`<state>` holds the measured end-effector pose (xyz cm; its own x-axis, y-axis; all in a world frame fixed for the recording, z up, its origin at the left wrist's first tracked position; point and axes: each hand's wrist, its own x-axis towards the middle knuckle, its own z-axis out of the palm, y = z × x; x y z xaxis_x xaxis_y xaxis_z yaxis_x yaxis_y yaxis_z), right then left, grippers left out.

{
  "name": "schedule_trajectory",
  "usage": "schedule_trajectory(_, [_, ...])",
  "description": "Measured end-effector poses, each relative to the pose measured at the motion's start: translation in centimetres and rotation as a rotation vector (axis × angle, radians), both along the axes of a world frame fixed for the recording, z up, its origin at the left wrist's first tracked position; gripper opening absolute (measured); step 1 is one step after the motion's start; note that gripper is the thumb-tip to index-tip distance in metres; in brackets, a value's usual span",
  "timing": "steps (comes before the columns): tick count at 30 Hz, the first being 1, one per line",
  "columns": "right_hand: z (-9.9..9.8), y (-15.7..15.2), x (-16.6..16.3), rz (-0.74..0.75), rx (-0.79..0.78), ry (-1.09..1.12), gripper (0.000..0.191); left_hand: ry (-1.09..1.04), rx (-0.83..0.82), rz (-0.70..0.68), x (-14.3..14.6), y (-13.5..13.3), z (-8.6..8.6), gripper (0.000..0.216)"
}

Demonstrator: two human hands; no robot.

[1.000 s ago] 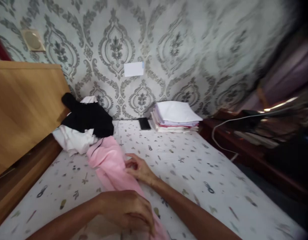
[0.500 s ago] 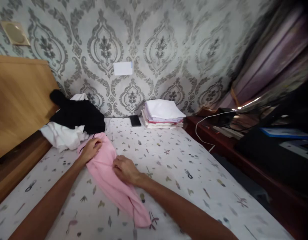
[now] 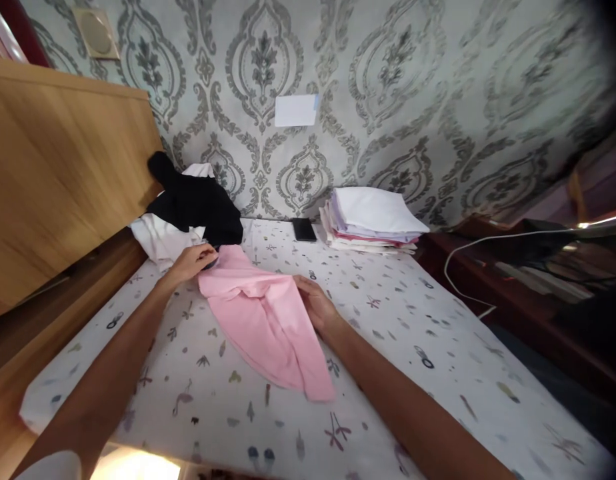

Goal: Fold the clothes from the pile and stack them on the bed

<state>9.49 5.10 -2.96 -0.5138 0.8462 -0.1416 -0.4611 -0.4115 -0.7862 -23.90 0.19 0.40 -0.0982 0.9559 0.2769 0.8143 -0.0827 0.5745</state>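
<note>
A pink garment (image 3: 265, 320) lies spread on the patterned bed sheet (image 3: 388, 347). My left hand (image 3: 192, 261) pinches its far left corner, close to a heap of black and white clothes (image 3: 188, 213). My right hand (image 3: 315, 308) grips the garment's right edge, fingers curled on the cloth. Both forearms reach in from the bottom of the head view.
A stack of folded clothes (image 3: 373, 220) sits by the patterned wall, with a black phone (image 3: 304, 229) beside it. A wooden headboard (image 3: 58, 167) stands at the left. A dark wooden ledge (image 3: 513, 293) with a white cable (image 3: 468, 267) runs along the right.
The pink garment has been pulled wider: my left hand went from its near end to its far corner, and my right hand drew the other edge to the right.
</note>
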Motion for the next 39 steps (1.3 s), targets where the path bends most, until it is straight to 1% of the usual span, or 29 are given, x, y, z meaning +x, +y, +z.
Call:
schedule_trajectory(2, [0.0, 0.5, 0.3, -0.025, -0.018, 0.006, 0.028, -0.006, -0.048, -0.024, -0.6, -0.1, 0.2, 0.043])
schedule_trajectory(3, [0.0, 0.7, 0.4, -0.031, -0.009, -0.001, 0.028, 0.012, -0.092, -0.011, -0.8, -0.2, 0.2, 0.046])
schedule_trajectory(5, [-0.2, 0.9, 0.3, -0.032, 0.038, -0.044, 0.027, 0.087, -0.189, 0.094, -0.7, -0.4, 0.3, 0.053])
schedule_trajectory(7, [-0.4, 0.8, 0.1, -0.038, 0.128, -0.127, 0.028, 0.208, -0.279, 0.266, -0.2, -0.7, 0.3, 0.057])
schedule_trajectory(9, [-0.5, 0.5, -0.1, -0.067, 0.284, -0.248, 0.027, 0.316, -0.366, 0.406, 0.5, -1.1, 0.4, 0.047])
schedule_trajectory(10, [-0.5, 0.2, -0.2, -0.094, 0.390, -0.319, 0.026, 0.347, -0.401, 0.444, 0.8, -1.3, 0.6, 0.040])
schedule_trajectory(12, [-0.2, -0.7, -0.3, -0.177, 0.636, -0.457, 0.026, 0.367, -0.439, 0.466, 1.4, -1.7, 1.2, 0.024])
schedule_trajectory(14, [0.4, -1.9, -0.4, -0.242, 0.853, -0.533, 0.025, 0.372, -0.398, 0.460, 2.3, -1.8, 2.3, 0.017])
schedule_trajectory(15, [0.9, -2.5, -0.5, -0.238, 0.920, -0.538, 0.026, 0.381, -0.369, 0.455, 3.0, -1.7, 3.1, 0.017])
schedule_trajectory(16, [1.4, -3.2, -0.5, -0.206, 0.941, -0.519, 0.028, 0.379, -0.326, 0.437, 4.1, -1.7, 3.9, 0.018])
schedule_trajectory(17, [2.1, -3.7, -0.5, -0.150, 0.907, -0.477, 0.032, 0.360, -0.262, 0.394, 5.6, -1.6, 4.8, 0.021])
schedule_trajectory(18, [2.7, -4.2, -0.5, -0.082, 0.815, -0.413, 0.038, 0.328, -0.182, 0.324, 7.6, -1.6, 5.6, 0.025])
schedule_trajectory(19, [3.3, -4.5, -0.3, -0.017, 0.681, -0.331, 0.044, 0.276, -0.080, 0.221, 10.0, -1.8, 6.3, 0.028])
schedule_trajectory(20, [3.9, -4.6, 0.0, 0.033, 0.526, -0.236, 0.048, 0.219, 0.037, 0.073, 12.7, -2.1, 6.8, 0.030])
schedule_trajectory(21, [4.3, -4.6, 0.5, 0.067, 0.372, -0.140, 0.051, 0.196, 0.110, -0.080, 15.6, -2.7, 7.1, 0.028])
schedule_trajectory(22, [4.5, -4.5, 1.1, 0.090, 0.233, -0.054, 0.051, 0.210, 0.141, -0.246, 18.4, -3.5, 7.2, 0.024])
schedule_trajectory(24, [4.3, -4.1, 3.1, 0.139, 0.007, 0.040, 0.044, 0.344, 0.195, -0.518, 23.3, -5.6, 6.6, 0.021])
schedule_trajectory(25, [3.9, -3.8, 4.2, 0.160, -0.084, 0.051, 0.038, 0.393, 0.231, -0.602, 25.1, -6.7, 6.1, 0.018])
schedule_trajectory(26, [3.4, -3.7, 5.4, 0.165, -0.163, 0.050, 0.031, 0.438, 0.264, -0.679, 26.3, -7.8, 5.4, 0.015])
schedule_trajectory(27, [2.7, -3.6, 6.6, 0.141, -0.222, 0.050, 0.024, 0.465, 0.293, -0.738, 26.9, -8.7, 4.7, 0.013])
schedule_trajectory(28, [2.1, -3.5, 7.7, 0.085, -0.262, 0.051, 0.016, 0.473, 0.312, -0.774, 26.9, -9.4, 3.9, 0.014])
schedule_trajectory(29, [1.6, -3.5, 8.7, 0.005, -0.282, 0.052, 0.010, 0.466, 0.320, -0.785, 26.4, -9.8, 3.2, 0.017])
schedule_trajectory(30, [1.1, -3.5, 9.5, -0.078, -0.285, 0.052, 0.010, 0.450, 0.318, -0.762, 25.6, -9.9, 2.5, 0.021])
schedule_trajectory(31, [0.9, -3.6, 10.1, -0.145, -0.277, 0.041, 0.014, 0.430, 0.310, -0.699, 24.4, -9.8, 1.9, 0.023])
schedule_trajectory(32, [0.8, -3.7, 10.5, -0.187, -0.262, 0.019, 0.017, 0.410, 0.296, -0.602, 23.0, -9.5, 1.4, 0.022])
schedule_trajectory(34, [1.0, -4.0, 10.8, -0.197, -0.221, -0.042, 0.013, 0.379, 0.243, -0.380, 20.1, -8.7, 0.6, 0.016])
schedule_trajectory(35, [1.2, -4.1, 10.7, -0.187, -0.195, -0.076, 0.009, 0.363, 0.207, -0.294, 18.7, -8.3, 0.3, 0.013])
schedule_trajectory(37, [1.6, -4.3, 10.1, -0.174, -0.136, -0.158, 0.012, 0.326, 0.138, -0.198, 16.5, -7.6, -0.1, 0.015])
schedule_trajectory(39, [1.7, -4.3, 9.2, -0.184, -0.063, -0.249, 0.019, 0.299, 0.093, -0.173, 15.2, -7.1, -0.3, 0.016])
